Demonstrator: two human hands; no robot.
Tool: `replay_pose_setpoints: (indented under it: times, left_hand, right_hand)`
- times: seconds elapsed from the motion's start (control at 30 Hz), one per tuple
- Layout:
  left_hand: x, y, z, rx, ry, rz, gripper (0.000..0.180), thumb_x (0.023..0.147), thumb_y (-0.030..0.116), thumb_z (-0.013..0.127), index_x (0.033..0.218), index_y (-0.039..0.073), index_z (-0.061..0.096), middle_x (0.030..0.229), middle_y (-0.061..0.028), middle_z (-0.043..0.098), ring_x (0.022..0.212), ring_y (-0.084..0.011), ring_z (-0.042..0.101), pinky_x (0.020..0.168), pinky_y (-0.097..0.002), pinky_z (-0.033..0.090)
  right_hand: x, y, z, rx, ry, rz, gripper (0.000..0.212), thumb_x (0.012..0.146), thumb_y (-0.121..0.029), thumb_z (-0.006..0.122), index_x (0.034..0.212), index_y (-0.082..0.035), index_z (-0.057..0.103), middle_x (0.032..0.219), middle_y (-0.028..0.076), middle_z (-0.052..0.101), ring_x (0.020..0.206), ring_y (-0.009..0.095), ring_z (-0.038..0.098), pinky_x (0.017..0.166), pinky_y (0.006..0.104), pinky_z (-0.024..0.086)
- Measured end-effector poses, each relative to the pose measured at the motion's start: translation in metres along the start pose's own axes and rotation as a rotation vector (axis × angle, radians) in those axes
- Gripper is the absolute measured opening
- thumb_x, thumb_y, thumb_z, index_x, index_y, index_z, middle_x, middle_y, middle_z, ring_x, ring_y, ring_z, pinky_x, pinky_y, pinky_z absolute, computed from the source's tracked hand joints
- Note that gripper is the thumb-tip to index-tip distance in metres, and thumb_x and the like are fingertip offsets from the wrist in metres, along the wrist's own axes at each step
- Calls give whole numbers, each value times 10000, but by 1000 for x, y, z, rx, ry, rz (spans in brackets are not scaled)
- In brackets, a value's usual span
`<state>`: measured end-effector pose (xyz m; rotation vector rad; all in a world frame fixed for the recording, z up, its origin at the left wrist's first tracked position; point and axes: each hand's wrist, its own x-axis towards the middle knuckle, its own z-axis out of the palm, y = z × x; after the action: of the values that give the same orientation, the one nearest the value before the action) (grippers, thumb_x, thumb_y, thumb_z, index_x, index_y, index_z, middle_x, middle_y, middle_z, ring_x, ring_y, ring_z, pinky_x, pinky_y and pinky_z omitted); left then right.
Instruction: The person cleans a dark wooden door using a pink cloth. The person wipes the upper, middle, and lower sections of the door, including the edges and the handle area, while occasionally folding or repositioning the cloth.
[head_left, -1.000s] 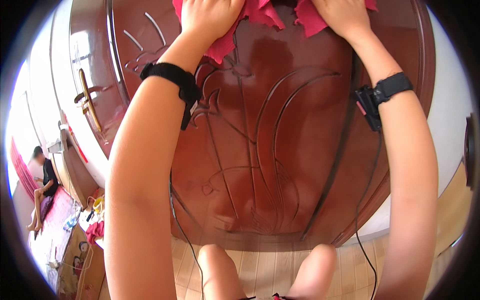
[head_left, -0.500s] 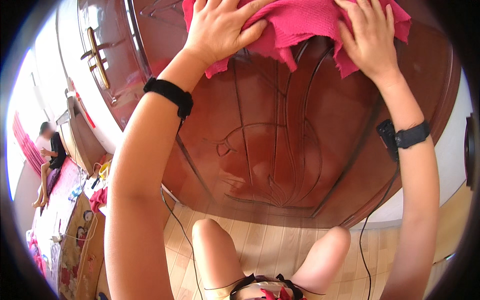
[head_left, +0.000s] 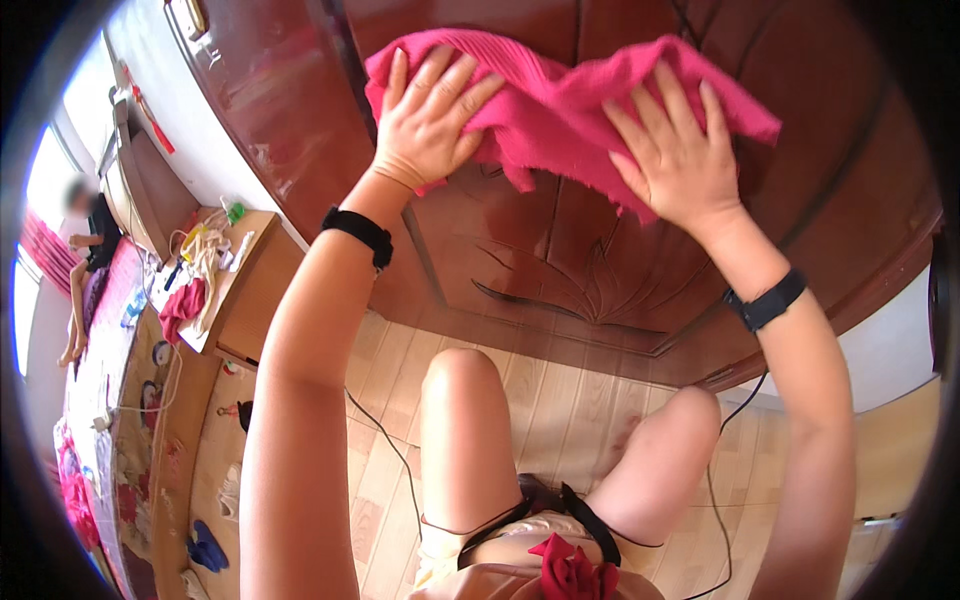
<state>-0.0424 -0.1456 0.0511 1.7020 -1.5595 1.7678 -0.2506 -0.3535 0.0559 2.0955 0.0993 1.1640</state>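
Both hands, left (head_left: 432,118) and right (head_left: 678,158), flat on pink cloth (head_left: 560,105) (door (head_left: 560,260) top cut off).

Under both hands (head_left: 430,120) lies a bright pink cloth (head_left: 560,105); behind it, a glossy reddish-brown door (head_left: 560,250) with carved leaf pattern.

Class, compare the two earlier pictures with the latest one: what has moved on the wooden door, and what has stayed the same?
Both hands, the left hand and the right hand, have slid the pink cloth down the carved wooden door, from its upper part toward the lower panel. Nothing was grasped or released: both palms stay flat on the cloth, and the black wristbands remain on.
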Motion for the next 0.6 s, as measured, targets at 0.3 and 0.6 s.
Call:
replay_pose_setpoints:
  times: [0.3,0.6]
  left_hand:
    - [-87,33,15,-148,-183,241,453,656,379,641,1091,254,614,1290,57,491,1193,-147,446,1071,-499,212]
    - [-201,66,42,-336,-575,635,598,817,240,467,1395,211,314,1443,85,298,1283,-132,358,1079,-347,265]
  right_hand:
    - [-58,-85,41,-19,6,-380,357,836,-324,443,1144,-226,593,1310,-51,484,1306,167,341,1036,437,241]
    - [-132,-149,94,-49,-62,-915,482,877,-212,365,1327,-43,396,1417,71,338,1326,211,288,1117,374,201]
